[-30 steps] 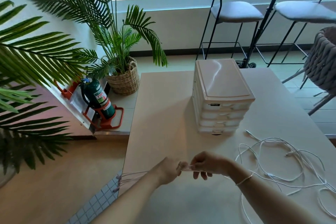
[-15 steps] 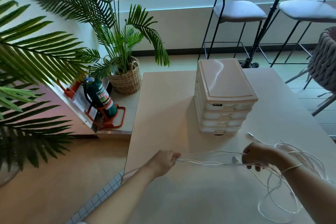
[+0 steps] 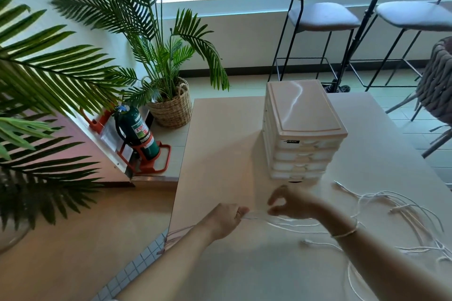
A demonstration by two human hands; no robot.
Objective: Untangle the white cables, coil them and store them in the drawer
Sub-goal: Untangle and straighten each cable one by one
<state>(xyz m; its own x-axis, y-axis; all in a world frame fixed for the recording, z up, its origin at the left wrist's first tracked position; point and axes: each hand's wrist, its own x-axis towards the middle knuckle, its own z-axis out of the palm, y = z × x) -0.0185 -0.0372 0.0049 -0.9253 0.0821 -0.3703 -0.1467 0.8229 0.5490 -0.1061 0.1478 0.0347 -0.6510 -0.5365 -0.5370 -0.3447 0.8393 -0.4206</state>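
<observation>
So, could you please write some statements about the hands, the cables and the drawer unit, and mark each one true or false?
1. The left hand grips white cables. True.
2. A drawer of the drawer unit stands open. False: all drawers look closed.
3. The right hand pinches the cables close to the left hand. True.
4. All cables are already coiled. False: many lie loose and tangled on the table to the right.
5. The fire extinguisher stands on the table. False: it stands on the floor, left of the table.
</observation>
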